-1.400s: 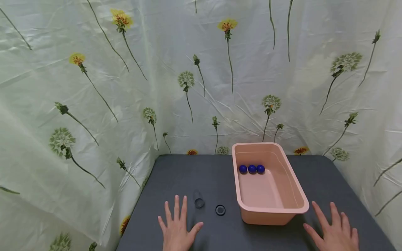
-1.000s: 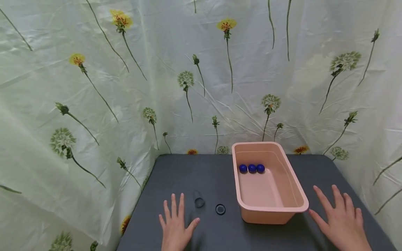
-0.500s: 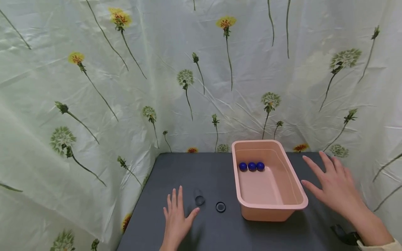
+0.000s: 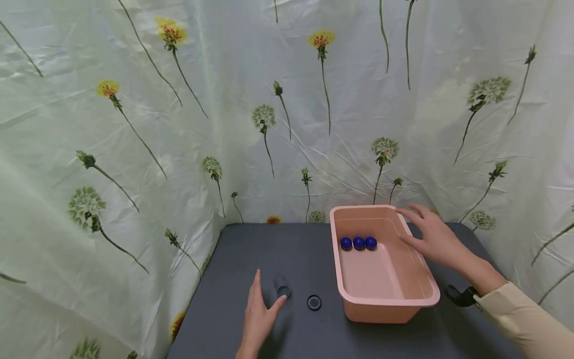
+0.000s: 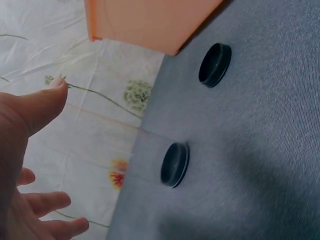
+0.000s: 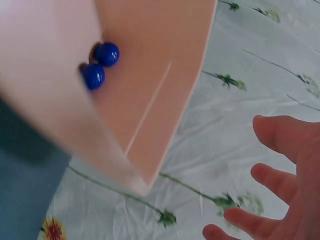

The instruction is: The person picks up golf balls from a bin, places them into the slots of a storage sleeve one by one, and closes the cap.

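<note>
A clear tube with a black base [image 4: 283,291] stands on the dark table, its see-through wall faint in the left wrist view. Just beside it is my left hand [image 4: 259,315], turned on edge with thumb and fingers apart and nothing held. To the right of the tube lies a round black cap [image 4: 314,302]. My right hand [image 4: 432,238] hovers at the far right rim of a pink tub [image 4: 385,302], fingers spread and holding nothing. Inside the tub, three blue balls [image 4: 358,243] sit in a row by the left wall; the right wrist view shows two.
A pale curtain printed with dandelions [image 4: 263,116] hangs behind and around the dark table [image 4: 251,244]. A dark band [image 4: 462,296] is worn on my right wrist, below a cream sleeve [image 4: 515,309].
My right hand has risen and moved left, from beside the tub to its far right rim. My left hand has rolled from palm down onto its edge, nearer the tube.
</note>
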A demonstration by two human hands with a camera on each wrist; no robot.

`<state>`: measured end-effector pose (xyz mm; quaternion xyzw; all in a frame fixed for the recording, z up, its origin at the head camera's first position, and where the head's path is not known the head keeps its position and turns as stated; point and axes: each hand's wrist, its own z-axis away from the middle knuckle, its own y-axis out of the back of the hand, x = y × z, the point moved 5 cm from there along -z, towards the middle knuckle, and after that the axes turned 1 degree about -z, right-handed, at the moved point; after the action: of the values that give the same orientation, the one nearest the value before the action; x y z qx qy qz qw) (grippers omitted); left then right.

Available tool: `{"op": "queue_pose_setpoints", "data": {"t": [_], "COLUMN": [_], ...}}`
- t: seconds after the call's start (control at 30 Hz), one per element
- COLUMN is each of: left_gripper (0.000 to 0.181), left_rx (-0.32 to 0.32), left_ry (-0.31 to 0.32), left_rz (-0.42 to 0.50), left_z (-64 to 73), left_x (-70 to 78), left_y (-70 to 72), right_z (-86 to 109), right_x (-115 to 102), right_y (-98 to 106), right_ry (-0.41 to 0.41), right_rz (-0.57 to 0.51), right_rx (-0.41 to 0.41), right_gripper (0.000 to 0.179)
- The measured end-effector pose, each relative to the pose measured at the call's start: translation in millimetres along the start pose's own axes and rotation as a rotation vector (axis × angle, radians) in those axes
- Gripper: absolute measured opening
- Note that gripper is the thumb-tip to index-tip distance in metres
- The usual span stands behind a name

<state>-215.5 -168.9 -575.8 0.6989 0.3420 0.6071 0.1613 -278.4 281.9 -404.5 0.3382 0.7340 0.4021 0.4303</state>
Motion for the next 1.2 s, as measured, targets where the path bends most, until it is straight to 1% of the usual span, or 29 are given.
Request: {"op": "queue_pose_setpoints", "data": {"t": [0.13,0.27,0.37,0.47,0.57,0.67,0.73,0.87,0.97,1.0,1.1,1.2], "left_gripper": [0.104,0.099,0.095,0.091,0.088,0.084,0.082,0.074,0.062,0.059,0.051,0.049], "left_rx": [0.018,0.028,0.023,0.016,-0.002,-0.025,-0.034,-0.036,-0.033,-0.032,-0.033,-0.039], "left_ry": [0.038,0.062,0.084,0.093,0.084,0.069,0.063,0.057,0.029,0.016,-0.015,-0.021], "left_rz": [0.051,0.117,0.152,0.174,0.191,0.208,0.22,0.239,0.232,0.224,0.204,0.214], "left_z": [-2.4,-7.2,-10.0,-11.9,-13.9,-15.1,-15.4,-17.0,-19.5,-20.2,-21.6,-21.7], "left_x": [-4.3,-6.5,-8.0,-9.0,-9.0,-8.1,-7.3,-6.0,-3.4,-2.3,0.7,1.8], "left_y": [-6.7,-11.3,-14.2,-16.9,-19.8,-22.0,-22.7,-24.5,-27.7,-29.1,-33.5,-36.7], "right_z": [-21.6,-43.4,-56.4,-67.5,-77.3,-83.5,-86.7,-90.0,-91.2,-91.4,-91.0,-89.2], "right_x": [-1.4,-0.9,-1.6,-1.1,4.2,13.5,20.1,30.3,33.8,34.3,35.7,36.9], "right_y": [-17.0,-37.9,-53.1,-67.3,-80.6,-94.2,-104.4,-122.0,-131.1,-133.8,-140.6,-147.2], "right_ry": [0.013,0.0,0.02,0.073,0.144,0.162,0.136,0.003,-0.087,-0.102,-0.128,-0.139], "right_rz": [-0.085,-0.156,-0.173,-0.188,-0.21,-0.224,-0.221,-0.213,-0.204,-0.203,-0.15,-0.147], "right_rx": [-0.053,-0.099,-0.13,-0.142,-0.131,-0.152,-0.197,-0.326,-0.397,-0.412,-0.445,-0.475], "right_gripper": [0.068,0.064,0.06,0.057,0.052,0.048,0.047,0.051,0.055,0.056,0.055,0.056]}}
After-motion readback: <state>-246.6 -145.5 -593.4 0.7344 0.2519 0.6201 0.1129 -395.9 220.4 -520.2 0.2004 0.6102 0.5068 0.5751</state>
